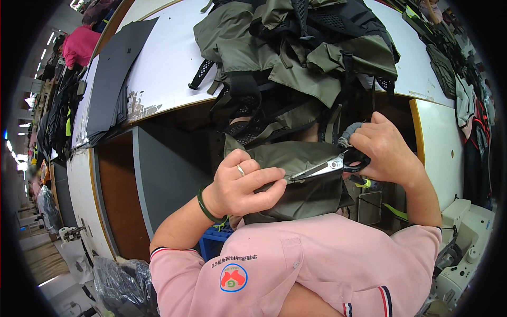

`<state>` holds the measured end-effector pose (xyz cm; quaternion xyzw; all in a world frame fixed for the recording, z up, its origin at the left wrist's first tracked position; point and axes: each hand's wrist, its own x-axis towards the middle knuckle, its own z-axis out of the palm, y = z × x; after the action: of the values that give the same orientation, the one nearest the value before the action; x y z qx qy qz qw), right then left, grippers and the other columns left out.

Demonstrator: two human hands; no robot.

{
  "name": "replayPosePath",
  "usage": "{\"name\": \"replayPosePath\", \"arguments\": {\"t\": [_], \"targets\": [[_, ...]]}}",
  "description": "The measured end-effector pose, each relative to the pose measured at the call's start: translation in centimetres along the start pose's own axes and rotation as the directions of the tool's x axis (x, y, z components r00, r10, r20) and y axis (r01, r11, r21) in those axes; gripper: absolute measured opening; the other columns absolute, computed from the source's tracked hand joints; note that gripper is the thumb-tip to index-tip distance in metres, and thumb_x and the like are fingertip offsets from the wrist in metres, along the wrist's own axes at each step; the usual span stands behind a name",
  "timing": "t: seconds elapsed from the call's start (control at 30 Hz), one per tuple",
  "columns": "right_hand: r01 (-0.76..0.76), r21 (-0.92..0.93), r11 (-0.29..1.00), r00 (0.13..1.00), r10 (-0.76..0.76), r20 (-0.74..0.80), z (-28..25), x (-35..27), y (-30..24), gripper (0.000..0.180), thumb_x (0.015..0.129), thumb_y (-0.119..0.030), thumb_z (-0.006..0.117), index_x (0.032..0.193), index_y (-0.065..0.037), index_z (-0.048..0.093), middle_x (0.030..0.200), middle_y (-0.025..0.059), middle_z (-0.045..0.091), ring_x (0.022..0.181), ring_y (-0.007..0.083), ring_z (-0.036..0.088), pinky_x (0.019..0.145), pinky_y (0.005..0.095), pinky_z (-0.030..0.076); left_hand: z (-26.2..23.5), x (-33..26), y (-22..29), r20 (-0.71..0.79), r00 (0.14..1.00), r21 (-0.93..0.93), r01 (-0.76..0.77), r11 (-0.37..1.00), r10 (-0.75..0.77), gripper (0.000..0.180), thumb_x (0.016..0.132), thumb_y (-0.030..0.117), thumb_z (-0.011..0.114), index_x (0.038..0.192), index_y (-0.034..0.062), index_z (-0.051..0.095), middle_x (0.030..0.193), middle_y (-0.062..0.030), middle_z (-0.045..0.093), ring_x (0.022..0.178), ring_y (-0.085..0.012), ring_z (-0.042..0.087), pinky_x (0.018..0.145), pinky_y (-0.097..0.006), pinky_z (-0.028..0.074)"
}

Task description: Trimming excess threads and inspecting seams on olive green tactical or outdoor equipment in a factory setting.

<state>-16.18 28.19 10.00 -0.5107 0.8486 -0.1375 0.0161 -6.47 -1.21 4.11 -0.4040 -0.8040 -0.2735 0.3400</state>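
Across my lap lies an olive-green fabric piece (303, 198), joined to black mesh and straps at the table edge. My right hand (384, 149) is closed around the black handles of a pair of scissors (326, 167), one loop of which is wrapped in grey cloth. The blades point left along a fabric edge, and their tips reach my left fingertips. My left hand (244, 184) is closed in a pinch on the olive fabric right at those tips. Its fingers cover the exact spot, so whether the blades are cutting is hidden.
Olive and black bag pieces (296, 53) are heaped on the white table (166, 58). Black sheets (113, 79) are stacked at its left. Open compartments (166, 169) lie beneath. A sewing machine (465, 248) stands at lower right, plastic-wrapped goods (124, 282) at lower left. Another person (82, 46) is far left.
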Motion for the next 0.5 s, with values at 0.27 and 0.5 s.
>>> {"name": "replayPosePath", "arguments": {"t": [0.27,0.5], "targets": [[-0.026,0.035,0.999,1.0,0.026,-0.005,0.6,-0.7,0.6,0.044,0.06,-0.034,0.087,0.07,-0.009,0.052,0.061,0.0049,0.05,0.06,0.026,0.055,0.064,0.036,0.037,-0.6,0.2,0.1,0.028,0.998,-0.02,0.048,0.999,-0.048,0.021,0.068,0.006,0.072,0.087,0.0131,0.067,0.093,-0.0014,0.068,0.058,-0.0119,0.047,0.058,-0.027,0.037],[0.034,0.159,0.987,0.993,-0.015,-0.115,1.8,-0.8,1.0,0.051,0.055,-0.037,0.09,0.067,-0.01,0.049,0.06,0.0037,0.047,0.057,0.0269,0.05,0.059,0.036,0.035,-0.1,-0.3,-0.3,0.015,0.985,-0.111,0.173,0.979,-0.172,0.026,0.066,0.0,0.076,0.09,0.0097,0.069,0.095,-0.0042,0.069,0.06,-0.0161,0.047,0.058,-0.031,0.036]]}}
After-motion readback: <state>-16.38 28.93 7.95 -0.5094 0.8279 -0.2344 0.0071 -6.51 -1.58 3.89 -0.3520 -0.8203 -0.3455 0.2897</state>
